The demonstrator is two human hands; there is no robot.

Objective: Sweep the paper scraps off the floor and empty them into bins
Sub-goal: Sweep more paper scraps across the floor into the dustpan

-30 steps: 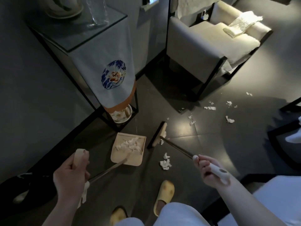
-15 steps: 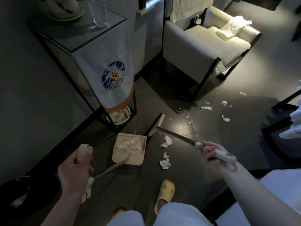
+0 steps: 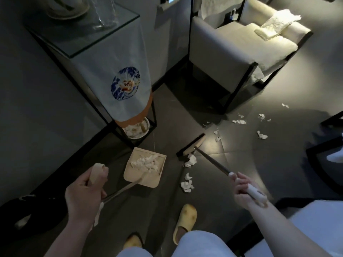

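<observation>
The right hand (image 3: 243, 188) grips the broom (image 3: 191, 145), whose head has swung back right, touching a scrap (image 3: 191, 160). The left hand (image 3: 85, 193) still clamps the dustpan (image 3: 146, 166) handle; the pan stays on the floor, holding scraps.

The left hand (image 3: 84, 191) grips the long handle of a beige plastic dustpan (image 3: 143, 166) holding white paper scraps (image 3: 145, 161). At three o'clock of it, the right hand (image 3: 243, 190) grips the white-handled broom (image 3: 191, 146), its head touching loose white scraps (image 3: 187, 183) on the dark tiled floor (image 3: 241, 164).
</observation>
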